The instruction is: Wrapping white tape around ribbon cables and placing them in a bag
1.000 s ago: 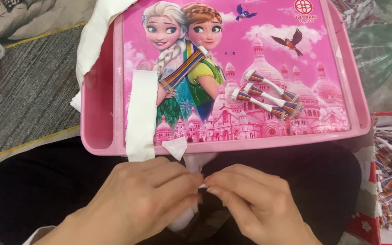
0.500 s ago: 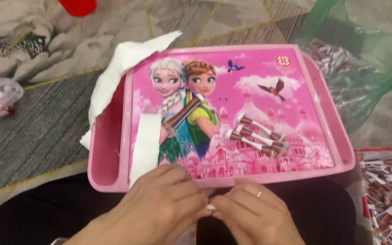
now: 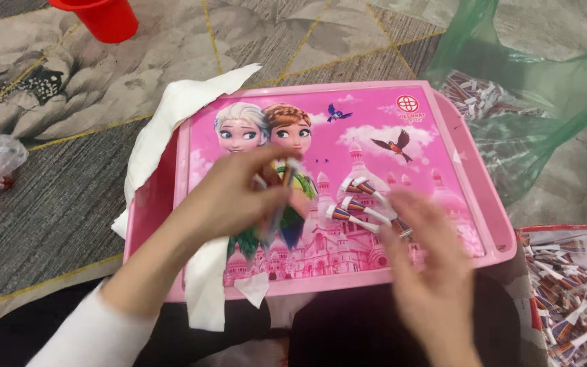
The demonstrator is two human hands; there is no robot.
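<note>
Head view: the left hand (image 3: 229, 197) hovers over the middle of the pink tray (image 3: 473, 170), its grip pinching a thin wrapped stick (image 3: 281, 197) by the upper end, nearly upright. The right hand (image 3: 426, 272) is blurred, fingers spread, its tips touching the small pile of wrapped sticks (image 3: 361, 204) right of the tray's centre. To place the stick well, lay it parallel beside that pile, clear of the right fingers. White paper strips (image 3: 205, 285) hang over the tray's near-left rim and could snag a sleeve. A green bag (image 3: 531, 102) crowds the tray's far-right corner; a red cup (image 3: 107, 17) stands well beyond its far-left corner. The tray's upper middle lies open
</note>
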